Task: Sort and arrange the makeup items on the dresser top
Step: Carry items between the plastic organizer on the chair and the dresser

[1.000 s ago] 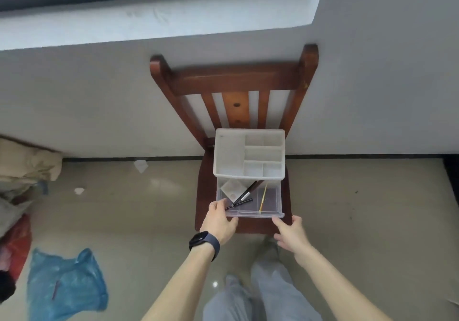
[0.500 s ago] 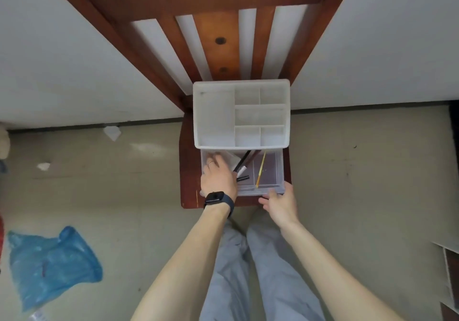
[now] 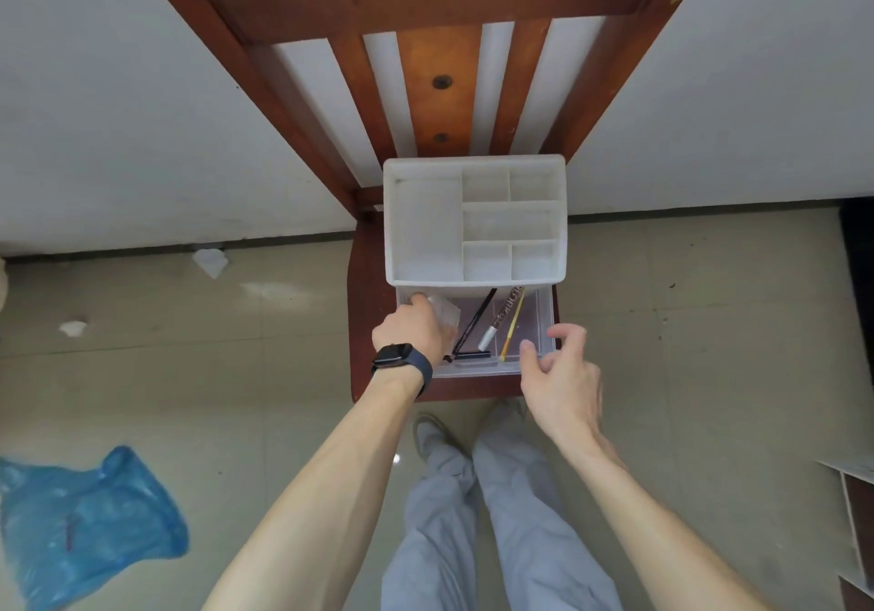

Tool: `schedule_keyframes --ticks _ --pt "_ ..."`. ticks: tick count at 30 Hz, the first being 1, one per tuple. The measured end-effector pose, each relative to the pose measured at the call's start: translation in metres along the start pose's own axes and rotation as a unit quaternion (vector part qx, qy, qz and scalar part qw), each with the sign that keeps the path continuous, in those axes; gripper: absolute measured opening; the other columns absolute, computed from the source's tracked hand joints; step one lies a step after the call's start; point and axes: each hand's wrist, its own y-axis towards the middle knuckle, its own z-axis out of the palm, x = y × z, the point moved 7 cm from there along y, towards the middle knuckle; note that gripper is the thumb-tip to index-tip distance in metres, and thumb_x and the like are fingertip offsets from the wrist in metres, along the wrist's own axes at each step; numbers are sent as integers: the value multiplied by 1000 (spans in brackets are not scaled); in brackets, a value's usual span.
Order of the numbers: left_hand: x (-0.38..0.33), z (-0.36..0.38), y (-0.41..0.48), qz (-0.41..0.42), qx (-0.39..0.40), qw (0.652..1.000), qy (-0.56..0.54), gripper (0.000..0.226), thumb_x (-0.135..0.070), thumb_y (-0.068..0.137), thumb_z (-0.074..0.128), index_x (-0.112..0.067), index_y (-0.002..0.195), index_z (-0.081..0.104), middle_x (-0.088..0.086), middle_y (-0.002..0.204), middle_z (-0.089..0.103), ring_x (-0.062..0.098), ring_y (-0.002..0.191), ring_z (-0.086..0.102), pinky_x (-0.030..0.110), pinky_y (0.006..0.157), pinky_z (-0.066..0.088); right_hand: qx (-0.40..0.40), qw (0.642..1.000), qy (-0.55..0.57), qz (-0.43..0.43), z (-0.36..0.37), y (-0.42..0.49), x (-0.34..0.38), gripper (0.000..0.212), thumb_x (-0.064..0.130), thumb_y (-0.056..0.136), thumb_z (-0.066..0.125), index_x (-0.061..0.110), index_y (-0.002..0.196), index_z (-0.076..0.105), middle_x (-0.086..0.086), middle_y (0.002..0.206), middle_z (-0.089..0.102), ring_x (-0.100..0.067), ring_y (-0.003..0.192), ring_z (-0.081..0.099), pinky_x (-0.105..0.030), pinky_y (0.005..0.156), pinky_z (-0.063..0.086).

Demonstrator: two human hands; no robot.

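Note:
A white compartment organiser (image 3: 425,232) stands on a wooden chair's seat (image 3: 366,326), with its clear drawer (image 3: 539,322) pulled out toward me. A black pencil (image 3: 475,322), a brown pen with a silver end (image 3: 496,326) and a thin yellow brush (image 3: 513,326) lie in the drawer. My left hand (image 3: 411,331), a dark watch on its wrist, reaches into the drawer's left side and grips a translucent packet (image 3: 448,313). At the drawer's front right corner my right hand (image 3: 563,374) hovers with loosely curled fingers, holding nothing.
The chair back (image 3: 440,80) rises against a white wall. On the tiled floor lie a blue plastic bag (image 3: 90,516) at the left and paper scraps (image 3: 210,260) near the wall. A shelf edge (image 3: 856,516) shows at the lower right.
My head has moved closer over the chair. The left hand went from the drawer's front edge into its left side onto the packet. The right hand has come off the drawer front.

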Motion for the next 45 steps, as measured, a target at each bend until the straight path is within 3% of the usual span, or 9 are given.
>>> schedule_keyframes --ticks 3,10,15,20,30,33,39,43,45 --pt "16 -4 -4 -13 21 998 -57 49 -57 88 58 -16 115 55 9 107 66 31 86 63 33 65 46 70 994 -72 -43 20 6 24 27 36 99 56 16 118 57 6 98 71 -29 103 65 -39 84 47" --pt "61 4 -23 -32 6 939 -343 35 -49 87 64 -23 110 57 -1 102 68 25 95 65 35 82 54 111 978 -160 77 67 39 35 57 34 102 51 -6 138 33 -26 136 50 -44 120 56 -43 86 49" --pt "91 16 -36 -76 -33 864 -496 13 -40 87 71 -38 95 60 -22 91 66 8 90 64 20 73 47 116 974 -178 73 82 53 41 53 26 99 55 -6 137 37 -26 132 56 -43 121 57 -43 90 51" --pt "99 33 -37 -111 6 808 -578 21 -36 87 74 -30 105 64 -4 105 72 21 95 68 46 85 59 115 951 -288 -15 86 57 51 40 25 99 52 -2 128 46 -22 123 61 -39 113 62 -39 80 49" --pt "93 32 -31 -107 17 811 -575 20 -35 87 74 -31 103 62 -6 105 71 20 99 68 47 92 56 115 800 -540 -236 89 49 50 33 10 96 47 6 128 43 -15 123 61 -29 110 60 -36 76 50" --pt "91 31 -31 -106 20 809 -578 20 -35 88 73 -30 103 62 -3 107 71 21 101 67 47 94 55 123 814 -502 -265 80 46 50 33 12 94 53 9 126 44 -12 122 60 -30 110 59 -37 84 48" --pt "89 15 -41 -96 15 816 -570 20 -30 93 67 -26 111 59 1 115 69 23 104 65 47 94 53 177 855 -413 -260 56 17 54 23 10 92 48 11 115 44 -11 111 55 -31 91 58 -36 68 35" --pt "97 -8 -61 -96 -4 821 -563 13 -26 91 70 -26 100 61 0 108 70 23 100 65 44 93 54 260 899 -294 -196 27 -13 51 12 13 97 44 19 100 35 -1 90 54 -19 69 50 -34 52 31" --pt "101 -22 -77 -98 -5 816 -569 13 -25 90 72 -26 97 62 0 103 70 24 99 66 45 91 55 293 920 -204 -162 10 -31 51 8 15 100 44 20 104 39 -2 93 60 -23 76 56 -36 60 40"
